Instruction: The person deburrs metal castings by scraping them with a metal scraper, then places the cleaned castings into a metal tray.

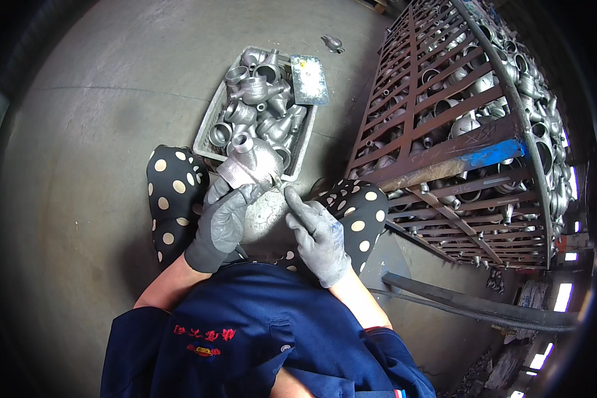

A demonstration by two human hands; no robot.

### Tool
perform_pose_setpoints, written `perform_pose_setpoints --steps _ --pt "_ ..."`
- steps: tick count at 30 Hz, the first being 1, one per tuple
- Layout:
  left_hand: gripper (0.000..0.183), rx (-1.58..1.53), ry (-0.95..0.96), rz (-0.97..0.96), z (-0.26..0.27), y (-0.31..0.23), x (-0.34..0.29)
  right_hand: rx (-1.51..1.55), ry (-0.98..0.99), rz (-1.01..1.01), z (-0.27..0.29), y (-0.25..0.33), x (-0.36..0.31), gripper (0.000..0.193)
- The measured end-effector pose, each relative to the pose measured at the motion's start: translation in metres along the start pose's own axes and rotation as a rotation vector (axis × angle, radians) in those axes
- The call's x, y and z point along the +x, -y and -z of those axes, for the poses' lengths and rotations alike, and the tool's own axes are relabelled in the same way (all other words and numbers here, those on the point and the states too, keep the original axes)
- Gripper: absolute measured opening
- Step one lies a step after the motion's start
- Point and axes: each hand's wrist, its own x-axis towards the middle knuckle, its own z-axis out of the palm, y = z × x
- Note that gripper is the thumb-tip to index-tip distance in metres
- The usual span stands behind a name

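Observation:
My left hand (221, 229), in a dark grey glove, is wrapped round the lower left side of a silvery metal casting (262, 162). The casting has a rounded body and a short open pipe neck pointing up and away from me. My right hand (320, 240), in a lighter grey glove, is closed just right of it, fingertips near the casting's lower right edge. A thin tip shows between these fingers and the casting; what they hold is too small to name. Below the casting, between my knees, is a pale rounded block (264, 217).
Ahead stands a grey plastic crate (209, 123) heaped with similar castings (255, 89). A flat plate with white patches (310, 81) lies against its right rim. One loose casting (332, 44) rests on the floor beyond. A large brown metal cage (438, 152) full of castings rises at right.

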Motion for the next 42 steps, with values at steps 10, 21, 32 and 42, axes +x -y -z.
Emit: perform_pose_setpoints --steps 10,21,32,42 --pt "0.038 0.023 -0.028 -0.061 0.001 0.004 -0.004 0.185 0.066 -0.138 0.005 0.0 -0.001 0.043" --pt "0.039 0.102 -0.049 -0.046 -0.01 0.0 -0.005 0.011 -0.013 0.009 -0.001 0.005 0.001 0.047" --pt "0.039 0.178 -0.06 -0.075 -0.005 0.001 -0.007 0.089 0.009 -0.026 0.005 0.004 0.001 0.047" --pt "0.035 0.226 -0.048 -0.059 -0.01 0.0 -0.007 -0.021 0.034 0.038 0.006 0.003 -0.001 0.054"
